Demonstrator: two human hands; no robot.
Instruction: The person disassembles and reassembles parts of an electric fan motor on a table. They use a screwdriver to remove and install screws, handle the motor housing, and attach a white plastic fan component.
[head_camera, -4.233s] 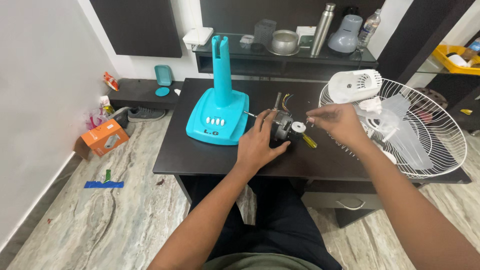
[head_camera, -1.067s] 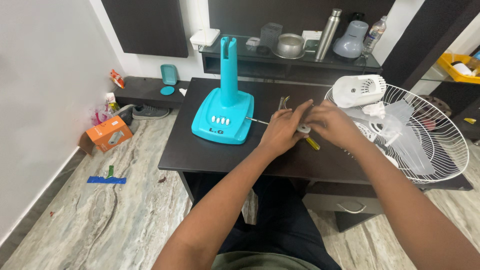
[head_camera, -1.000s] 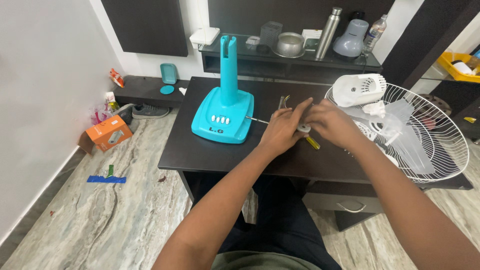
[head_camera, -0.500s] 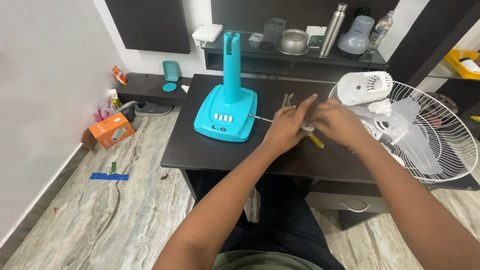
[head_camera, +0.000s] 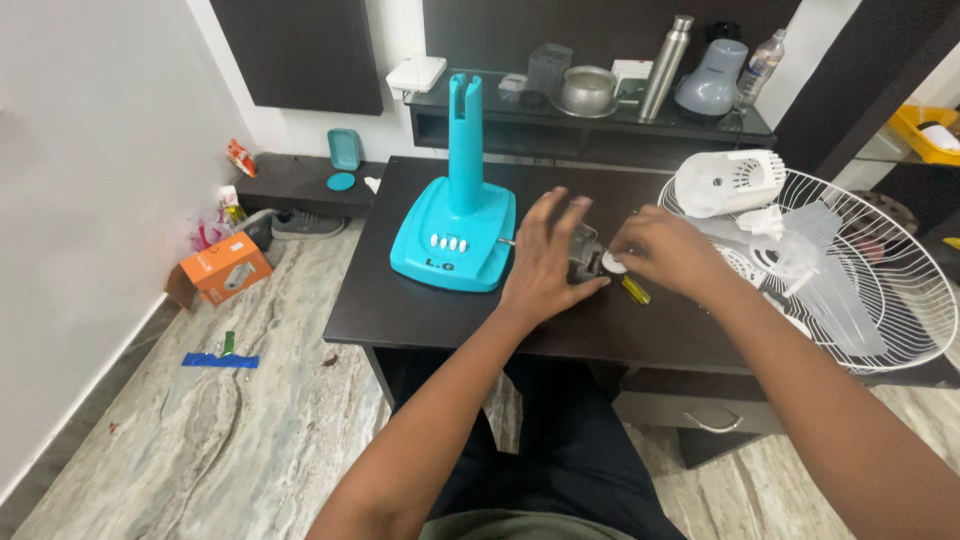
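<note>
On the dark table, my left hand rests over a small fan motor, fingers spread and pressing it from the left. My right hand pinches a small white round part at the motor's right end. A yellow-handled screwdriver lies on the table just under my right hand. A turquoise fan base with an upright neck stands to the left of the motor.
A white wire fan guard with clear blades lies at the right, a white motor cover behind it. A shelf behind holds a steel bottle, pot and jug. An orange box sits on the floor at left.
My left hand has opened out over the motor and both hands have shifted a little. The camera has tilted slightly, so the table sits lower in view.
</note>
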